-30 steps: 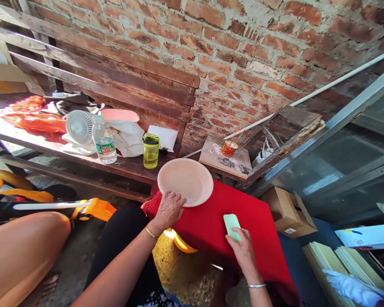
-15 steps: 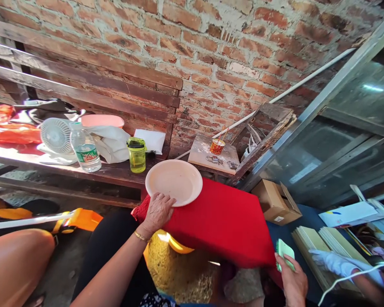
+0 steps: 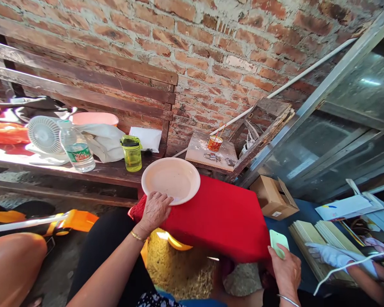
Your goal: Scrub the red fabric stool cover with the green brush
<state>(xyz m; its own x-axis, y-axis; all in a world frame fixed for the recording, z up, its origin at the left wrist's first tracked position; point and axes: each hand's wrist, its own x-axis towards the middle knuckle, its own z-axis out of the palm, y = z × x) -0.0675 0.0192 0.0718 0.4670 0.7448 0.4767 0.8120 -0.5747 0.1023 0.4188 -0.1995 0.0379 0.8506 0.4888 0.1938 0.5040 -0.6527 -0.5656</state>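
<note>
On the near edge of a red cloth (image 3: 224, 221) stands a round, pale pink basin (image 3: 171, 181). My left hand (image 3: 155, 209) grips its front rim, fingers curled over the edge. At lower right, beyond the red cloth's corner, my right hand (image 3: 285, 268) is closed round a pale green scrub brush (image 3: 278, 242). The brush's smooth back faces up, and its bristles are out of sight now. Just behind the basin, a yellow-green drinking bottle (image 3: 132, 154) is upright on the wooden bench.
The bench (image 3: 112, 179) bears a clear water bottle (image 3: 77, 151), a white fan (image 3: 45, 135) and a pink tub (image 3: 94, 119). A small stand holds a red cup (image 3: 214, 143) and padlocks. At right are a cardboard box (image 3: 273, 197), stacked boards (image 3: 310, 249) and another person's gloved hand (image 3: 329, 255).
My right hand has moved slightly left and up and turned the brush, so its bristles no longer show. My left hand stays on the basin's rim. The whole view has shifted a little.
</note>
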